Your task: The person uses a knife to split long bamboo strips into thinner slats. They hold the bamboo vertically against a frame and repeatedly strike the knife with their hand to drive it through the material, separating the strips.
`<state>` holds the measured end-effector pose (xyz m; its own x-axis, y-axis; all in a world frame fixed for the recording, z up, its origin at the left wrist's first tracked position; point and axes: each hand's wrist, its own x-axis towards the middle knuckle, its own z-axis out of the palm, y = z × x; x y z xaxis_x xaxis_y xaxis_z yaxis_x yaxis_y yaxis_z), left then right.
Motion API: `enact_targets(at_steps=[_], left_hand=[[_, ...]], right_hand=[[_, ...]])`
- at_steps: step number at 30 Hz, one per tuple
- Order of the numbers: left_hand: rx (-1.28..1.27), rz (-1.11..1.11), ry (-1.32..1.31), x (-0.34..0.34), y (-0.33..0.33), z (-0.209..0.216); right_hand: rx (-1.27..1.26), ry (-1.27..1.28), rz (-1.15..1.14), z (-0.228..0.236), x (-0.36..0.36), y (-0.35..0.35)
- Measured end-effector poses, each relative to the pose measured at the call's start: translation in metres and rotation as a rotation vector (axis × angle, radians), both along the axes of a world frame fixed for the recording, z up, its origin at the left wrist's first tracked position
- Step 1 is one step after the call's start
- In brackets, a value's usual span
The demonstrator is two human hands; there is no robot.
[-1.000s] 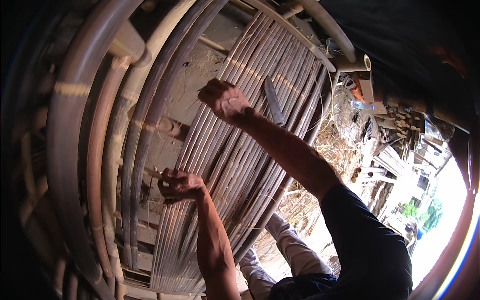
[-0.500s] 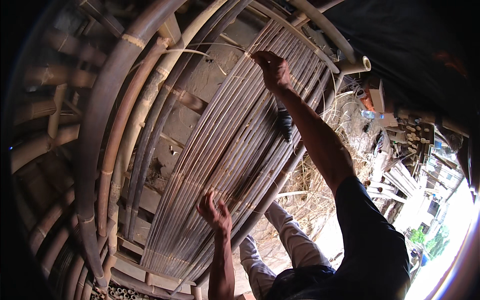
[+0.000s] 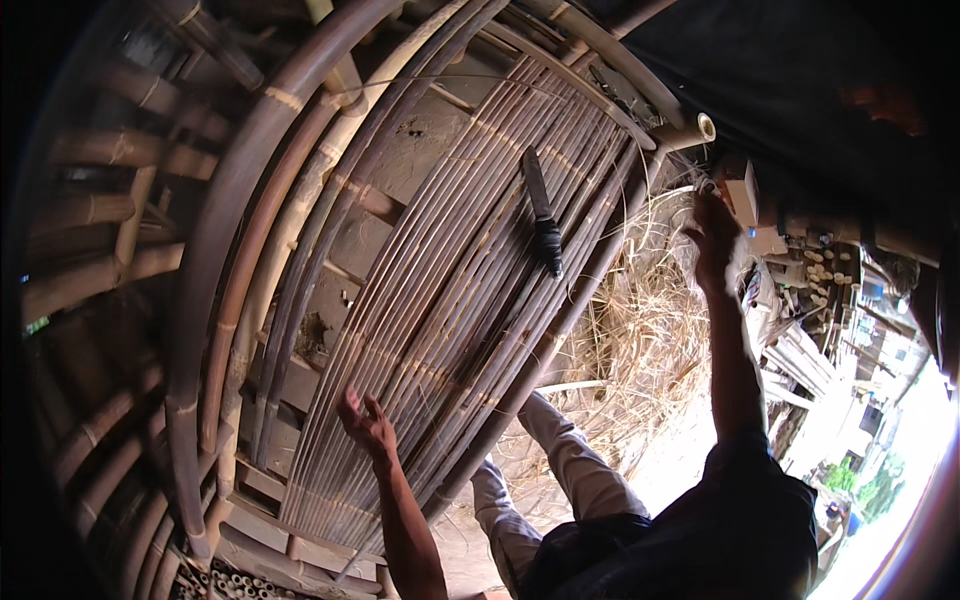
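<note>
A long panel of narrow bamboo slats [image 3: 440,260] lies in front of me, framed by thicker poles. Over its near left part hovers my left hand [image 3: 370,430], open, the fingers loosely apart and holding nothing I can see. A knife [image 3: 543,215] with a dark blade and a black wrapped handle rests on the slats near the far end. My right hand [image 3: 715,240] is stretched out beyond the panel's right side, above a heap of shavings [image 3: 650,310]. It is dark and smeared, so its grip and anything in it are unclear.
Thick curved bamboo poles [image 3: 200,290] stand along the left. A cut pole end [image 3: 706,127] juts out at the far right corner. Cut bamboo pieces [image 3: 800,355] lie farther right, and bamboo tube ends [image 3: 240,582] show at the bottom left.
My right hand has left the slats and swung right, over the shavings, uncovering the knife. My left hand has shifted left across the panel. The pale curved strip near the right hand has moved.
</note>
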<state>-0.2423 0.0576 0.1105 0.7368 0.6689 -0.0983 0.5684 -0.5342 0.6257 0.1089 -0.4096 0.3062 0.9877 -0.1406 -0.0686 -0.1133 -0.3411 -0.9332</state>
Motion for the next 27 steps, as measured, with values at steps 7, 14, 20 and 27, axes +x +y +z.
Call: enact_targets(at_steps=[7, 14, 20, 27], left_hand=[[0.27, -0.087, 0.092, 0.051, 0.031, -0.01], [0.376, -0.108, 0.341, 0.035, 0.053, -0.058], [0.38, -0.169, 0.505, 0.066, 0.05, -0.048], [0.382, -0.203, 0.209, 0.068, 0.053, -0.098]], right_hand=[[-0.142, 0.186, -0.687, -0.013, -0.264, -0.33], [-1.226, 0.891, -0.349, -0.003, -0.513, -0.409], [-0.954, 0.598, 0.302, -0.092, -0.408, -0.173], [-0.802, -0.101, 0.546, -0.139, -0.112, 0.045]])
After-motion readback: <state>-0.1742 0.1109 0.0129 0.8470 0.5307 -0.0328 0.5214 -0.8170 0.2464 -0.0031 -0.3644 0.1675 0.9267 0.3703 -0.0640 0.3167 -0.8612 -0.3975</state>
